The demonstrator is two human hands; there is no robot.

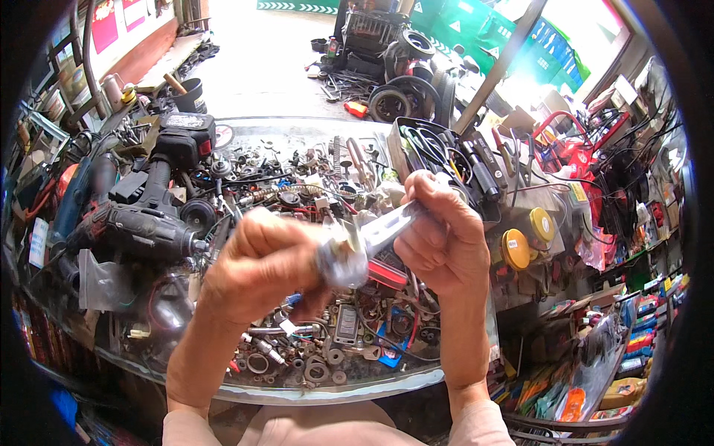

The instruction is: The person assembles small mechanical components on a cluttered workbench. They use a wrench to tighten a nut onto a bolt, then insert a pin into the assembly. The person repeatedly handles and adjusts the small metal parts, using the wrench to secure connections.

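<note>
Over the middle of the bench, my right hand (442, 234) is closed round the handle of a silver tool that looks like an adjustable wrench (388, 227). The thumb lies along the handle, and the wide head points down to the left. My left hand (260, 260) is at that head, fingers curled in and smeared by motion. A small shiny piece with a yellowish tint (347, 236) shows at the head, its shape blurred. What the left fingers pinch is hidden. Below the hands lies a red-and-black handled tool (388, 273).
Loose metal parts (316, 369) cover the glass-topped bench (349, 392). A cordless impact wrench (149, 230) lies at the left. A black bin of tools (446, 152) stands behind my right hand, with yellow-lidded jars (515, 249) to its right. Wheels (389, 104) stand beyond the bench.
</note>
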